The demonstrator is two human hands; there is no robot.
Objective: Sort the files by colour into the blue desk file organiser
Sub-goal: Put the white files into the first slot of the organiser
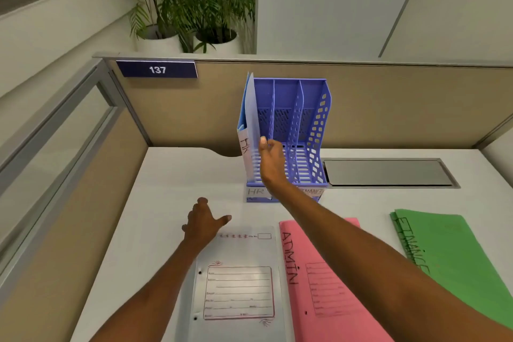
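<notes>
The blue desk file organiser (311,130) stands at the back of the white desk, against the partition. Pale blue files (249,119) stand upright in its leftmost slot, one marked "HR". My right hand (270,159) is at their front edge, its fingers curled, the thumb against the outermost file. My left hand (204,223) rests with spread fingers on the top left corner of a pale grey-blue file (238,283) lying flat on the desk. A pink file (322,280) marked "ADMIN" lies to its right. Green files (455,255) lie at the far right.
A grey metal cable flap (388,173) is set into the desk right of the organiser. A tan partition (402,103) with a "137" plate (157,69) closes the back, and a glass-topped partition (55,130) the left side. Potted plants (188,8) stand behind.
</notes>
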